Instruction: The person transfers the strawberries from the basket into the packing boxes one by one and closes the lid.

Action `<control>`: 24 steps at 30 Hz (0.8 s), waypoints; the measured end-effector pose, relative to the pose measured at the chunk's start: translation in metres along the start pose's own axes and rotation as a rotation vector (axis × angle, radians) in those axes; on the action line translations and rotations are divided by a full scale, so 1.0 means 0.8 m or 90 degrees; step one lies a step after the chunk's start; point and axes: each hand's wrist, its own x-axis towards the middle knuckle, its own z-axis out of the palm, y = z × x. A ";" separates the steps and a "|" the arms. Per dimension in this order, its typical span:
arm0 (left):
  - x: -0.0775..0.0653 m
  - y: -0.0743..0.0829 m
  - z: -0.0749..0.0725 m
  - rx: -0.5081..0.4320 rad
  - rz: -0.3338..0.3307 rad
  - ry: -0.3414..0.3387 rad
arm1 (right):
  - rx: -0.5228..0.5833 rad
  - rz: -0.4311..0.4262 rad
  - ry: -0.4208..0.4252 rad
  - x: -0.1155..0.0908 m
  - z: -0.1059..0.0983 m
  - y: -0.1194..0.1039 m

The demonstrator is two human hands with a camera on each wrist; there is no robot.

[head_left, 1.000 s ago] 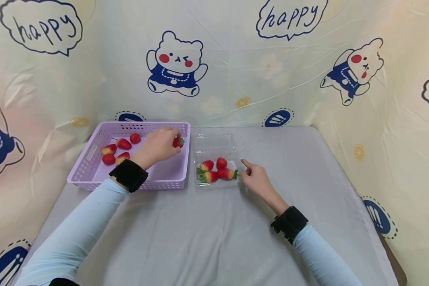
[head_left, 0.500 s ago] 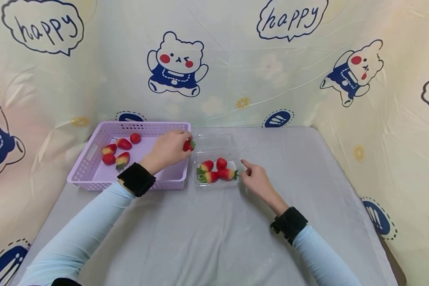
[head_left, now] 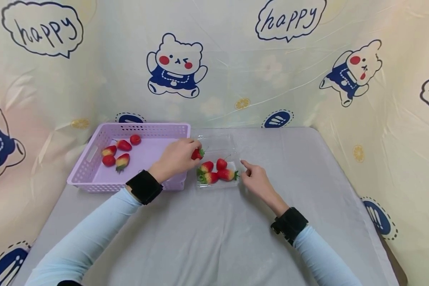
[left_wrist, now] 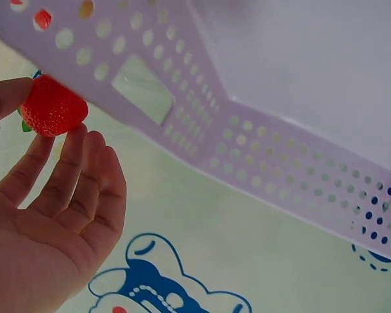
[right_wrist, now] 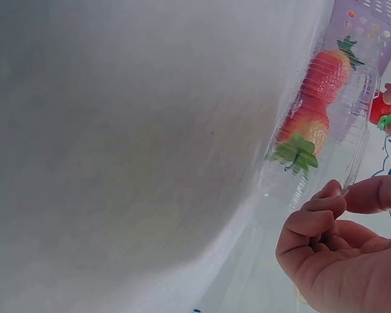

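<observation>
My left hand (head_left: 176,155) pinches a red strawberry (left_wrist: 53,106) by its sides between thumb and fingertips, its green leaves pointing right. It holds the fruit over the left edge of a clear plastic box (head_left: 219,186), near the fold of the opened lid (head_left: 216,141). Several strawberries lie in the box, among them one with leaves toward the right (head_left: 226,174). At the box's right side, my right hand (head_left: 258,179) pinches the rim between thumb and forefinger, the other fingers curled in. In the right wrist view this grip (right_wrist: 342,241) is at the box's corner.
A purple perforated basket (head_left: 82,174) stands left of the box, close beside it. Several red fruits (head_left: 123,145) lie in its left half. Grey cloth covers the table (head_left: 200,238), and a printed curtain (head_left: 228,71) hangs behind.
My left hand has carried the strawberry rightward, from inside the basket across its right rim to the box's left edge. The right hand has stayed at the box.
</observation>
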 end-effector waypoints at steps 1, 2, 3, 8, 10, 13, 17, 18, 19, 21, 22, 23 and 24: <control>0.000 0.002 0.002 0.001 0.004 0.001 | 0.000 -0.002 -0.001 0.000 0.000 0.000; 0.000 0.004 0.004 0.002 0.008 0.003 | 0.001 -0.004 -0.002 0.000 0.000 0.000; 0.000 0.005 0.006 0.007 0.013 0.007 | 0.002 -0.005 -0.002 0.000 -0.001 -0.001; 0.002 0.013 0.014 0.035 0.034 0.019 | 0.005 -0.006 -0.004 0.000 -0.002 -0.001; 0.003 0.017 0.017 0.041 0.039 0.018 | 0.006 -0.006 -0.005 0.000 -0.002 -0.001; 0.004 0.021 0.022 0.043 0.044 0.009 | 0.006 -0.006 -0.004 0.001 -0.003 0.000; 0.005 0.026 0.030 0.050 0.054 0.004 | 0.005 -0.009 -0.003 0.000 -0.003 0.000; 0.005 0.028 0.032 0.051 0.058 0.006 | 0.005 -0.009 -0.003 0.000 -0.003 0.000; 0.005 0.029 0.034 0.053 0.061 0.007 | 0.005 -0.010 -0.003 0.000 -0.003 0.000; 0.005 0.032 0.038 0.053 0.065 0.006 | 0.005 -0.010 -0.004 0.000 -0.003 0.000; 0.005 0.033 0.040 0.054 0.066 0.006 | 0.004 -0.011 -0.004 0.000 -0.003 0.000; 0.004 0.035 0.042 0.057 0.068 0.005 | 0.003 -0.011 -0.004 0.000 -0.003 0.000; 0.004 0.036 0.044 0.059 0.069 0.003 | 0.002 -0.011 -0.005 0.000 -0.003 0.000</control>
